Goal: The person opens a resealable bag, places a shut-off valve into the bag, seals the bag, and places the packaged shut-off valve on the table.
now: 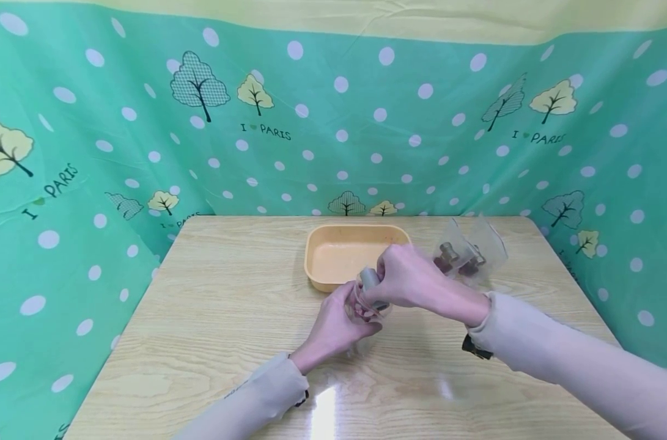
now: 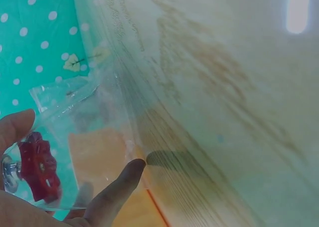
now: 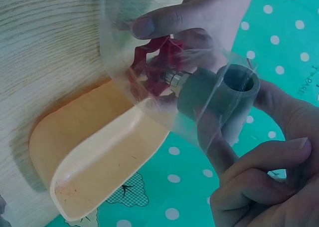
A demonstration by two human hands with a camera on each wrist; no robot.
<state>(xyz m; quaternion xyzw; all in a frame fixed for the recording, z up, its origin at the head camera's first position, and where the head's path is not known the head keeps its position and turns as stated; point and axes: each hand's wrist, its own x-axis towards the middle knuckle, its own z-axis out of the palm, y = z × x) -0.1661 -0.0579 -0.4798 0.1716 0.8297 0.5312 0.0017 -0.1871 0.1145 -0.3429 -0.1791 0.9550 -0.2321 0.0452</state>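
A stop valve (image 3: pixel 199 95) with a grey pipe body and a red handwheel (image 3: pixel 154 70) sits partly inside a clear plastic bag (image 2: pixel 102 107). My left hand (image 1: pixel 333 324) grips the bag around the handwheel end, its thumb lying across the plastic in the right wrist view. My right hand (image 1: pixel 412 281) pinches the grey body at the bag's mouth between thumb and forefinger, the other fingers curled into the palm. In the left wrist view the red handwheel shows through the plastic, while the grey body is out of sight.
A light orange plastic basin (image 1: pixel 311 256) stands just beyond my hands, with reddish specks inside. To the right, two clear bags (image 1: pixel 490 241) with similar valves lie on the wooden table (image 1: pixel 217 293). A green dotted cloth (image 1: pixel 289 159) hangs behind and at the sides.
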